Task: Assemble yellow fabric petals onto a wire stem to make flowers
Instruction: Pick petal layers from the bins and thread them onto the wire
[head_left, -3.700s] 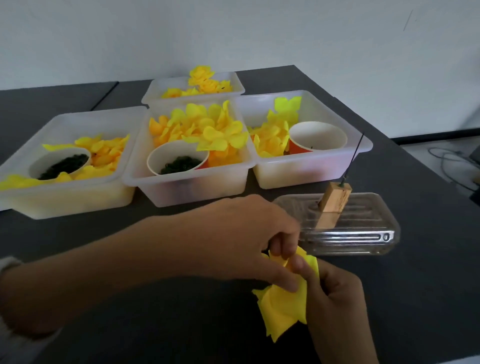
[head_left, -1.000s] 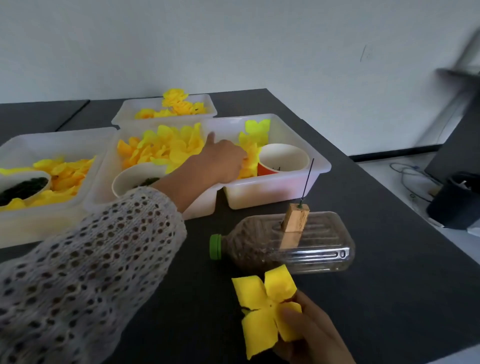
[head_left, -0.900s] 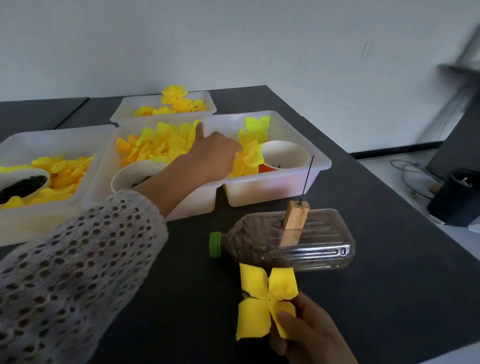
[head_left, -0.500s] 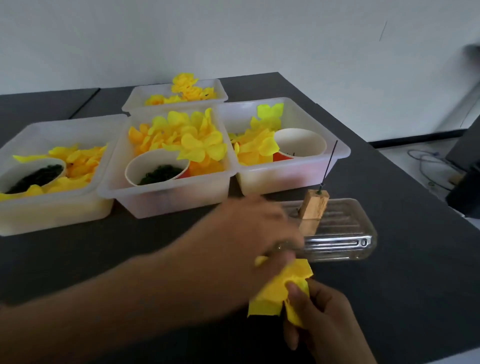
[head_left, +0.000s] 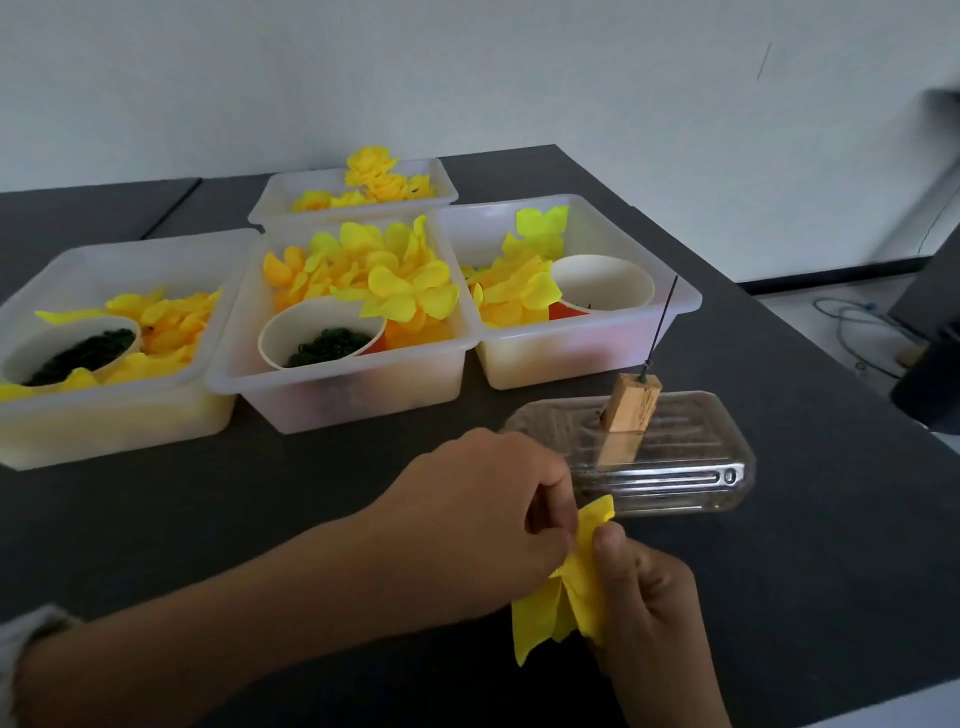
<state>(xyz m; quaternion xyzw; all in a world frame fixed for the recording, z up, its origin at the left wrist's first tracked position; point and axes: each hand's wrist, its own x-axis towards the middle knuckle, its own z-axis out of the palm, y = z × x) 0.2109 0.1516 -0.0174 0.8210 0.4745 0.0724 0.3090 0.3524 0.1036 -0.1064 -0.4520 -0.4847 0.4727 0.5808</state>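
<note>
Hands meet low in the frame over the dark table (head_left: 208, 519). The right hand (head_left: 649, 608) comes up from the bottom edge with its fingers curled round a bunch of yellow fabric petals (head_left: 566, 587), thumb pressed against the cloth near its top. The left hand (head_left: 488, 514) reaches in from the left across the table, its fingertips pinching the same petals at their upper edge, so both hands grip the one piece between them. The petals hang folded and crumpled, a lower corner drooping toward the table.

Just beyond the hands lies a clear plastic bottle (head_left: 675, 467) on its side. A small wooden block (head_left: 628, 410) stands in it, tilted, and a thin wire stem (head_left: 662, 322) rises from the block's top, leaning slightly to the right; nothing is on the wire.

Farther back, three white plastic bins sit in a row. The left bin (head_left: 104, 431) holds loose yellow petals and a paper cup (head_left: 67, 353) with dark green bits. The middle bin (head_left: 353, 395) holds a heap of petals and a second cup (head_left: 322, 338) of green bits. The right bin (head_left: 587, 358) holds petals and a third cup (head_left: 602, 283), whose contents are hard to make out. Behind the middle one sits a fourth bin (head_left: 353, 192) with fuller yellow flower shapes, close to the pale wall (head_left: 467, 78).
</note>
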